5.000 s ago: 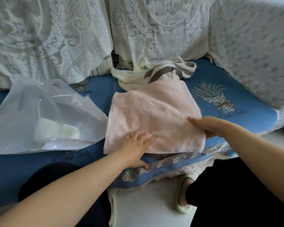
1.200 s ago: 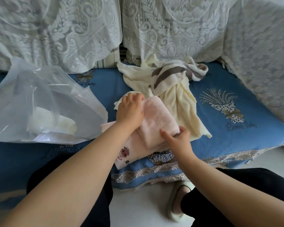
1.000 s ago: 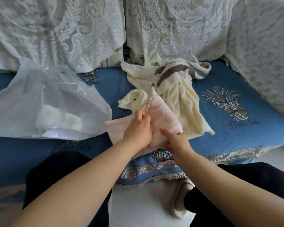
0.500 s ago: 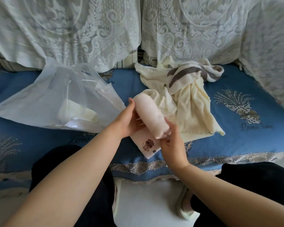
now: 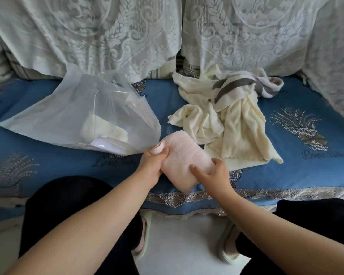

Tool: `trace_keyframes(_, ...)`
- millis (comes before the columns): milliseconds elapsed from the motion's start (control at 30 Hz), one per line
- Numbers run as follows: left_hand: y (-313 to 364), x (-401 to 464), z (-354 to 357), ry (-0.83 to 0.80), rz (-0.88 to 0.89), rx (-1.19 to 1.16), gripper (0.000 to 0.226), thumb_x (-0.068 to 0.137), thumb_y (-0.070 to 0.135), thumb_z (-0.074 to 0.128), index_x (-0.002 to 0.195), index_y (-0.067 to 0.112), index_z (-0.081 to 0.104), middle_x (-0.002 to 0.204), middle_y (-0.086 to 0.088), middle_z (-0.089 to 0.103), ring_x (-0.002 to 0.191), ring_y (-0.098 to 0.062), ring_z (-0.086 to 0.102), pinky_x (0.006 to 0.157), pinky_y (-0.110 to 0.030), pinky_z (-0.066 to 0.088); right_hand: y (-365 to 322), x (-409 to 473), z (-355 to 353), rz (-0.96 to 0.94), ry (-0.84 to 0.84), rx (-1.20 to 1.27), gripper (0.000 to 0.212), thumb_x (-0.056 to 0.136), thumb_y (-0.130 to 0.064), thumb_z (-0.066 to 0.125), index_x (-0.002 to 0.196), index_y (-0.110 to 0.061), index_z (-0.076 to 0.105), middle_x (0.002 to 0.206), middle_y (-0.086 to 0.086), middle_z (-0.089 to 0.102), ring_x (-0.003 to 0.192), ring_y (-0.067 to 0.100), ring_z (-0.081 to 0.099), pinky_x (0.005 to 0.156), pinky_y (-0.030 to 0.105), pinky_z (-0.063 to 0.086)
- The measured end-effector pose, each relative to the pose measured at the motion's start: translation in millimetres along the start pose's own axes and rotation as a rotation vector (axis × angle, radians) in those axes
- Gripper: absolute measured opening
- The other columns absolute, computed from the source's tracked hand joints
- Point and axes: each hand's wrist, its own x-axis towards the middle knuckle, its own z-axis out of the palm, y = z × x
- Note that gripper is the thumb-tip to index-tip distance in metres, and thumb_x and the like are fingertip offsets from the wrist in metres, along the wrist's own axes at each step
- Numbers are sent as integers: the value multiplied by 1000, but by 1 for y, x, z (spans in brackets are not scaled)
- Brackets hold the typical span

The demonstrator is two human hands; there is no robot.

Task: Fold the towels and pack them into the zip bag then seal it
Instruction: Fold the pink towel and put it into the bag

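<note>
A pink towel (image 5: 184, 155), rolled into a compact bundle, is held just above the blue sofa seat between both hands. My left hand (image 5: 153, 161) grips its left side with the thumb on top. My right hand (image 5: 214, 173) clasps its lower right end. The clear zip bag (image 5: 72, 116) lies to the left with its mouth facing the bundle, and a folded cream towel (image 5: 103, 130) shows inside it. Unfolded towels lie behind: a cream towel (image 5: 236, 132) and a cream towel with grey stripes (image 5: 244, 86).
The blue sofa seat (image 5: 296, 167) has a lace-trimmed front edge. White lace covers (image 5: 107, 36) drape the backrest and the right arm. My dark-trousered knees and slippers (image 5: 228, 249) are below, over a white floor.
The flat pink towel has been rolled into a tight bundle and lifted off the seat. Both hands have closed around it, and the view has shifted left toward the bag.
</note>
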Motion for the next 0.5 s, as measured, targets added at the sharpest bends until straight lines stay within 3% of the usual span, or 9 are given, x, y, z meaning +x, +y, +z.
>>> trace_keyframes(67,-3,-2,1,0,40,-7,34,89,13,66,121,8,58,115,-14,66,106,-29,63,93,-49,51,-4,5,0,107,-84,92,95,65,-45,82,136,-3,35,130,13,49,114,26,54,94,41,50)
trace_keyframes(167,-2,-4,3,-41,65,-26,28,92,13,61,120,8,59,114,-14,67,107,-28,63,93,-48,51,-7,10,-4,116,-135,232,66,66,-32,86,116,-7,50,113,10,62,91,15,63,67,20,53)
trace_keyframes(333,10,-6,8,-143,64,-135,20,91,20,61,108,10,66,104,-8,73,99,-21,67,80,-38,56,-12,26,-23,63,-293,192,68,61,-44,86,112,-11,56,107,5,68,94,19,66,84,36,54)
trace_keyframes(500,15,-11,17,-266,29,-170,26,89,31,59,105,12,68,105,-9,72,101,-22,67,75,-37,57,-16,28,-41,-34,-402,172,78,49,-62,81,111,-20,59,98,-4,73,90,13,70,75,28,56)
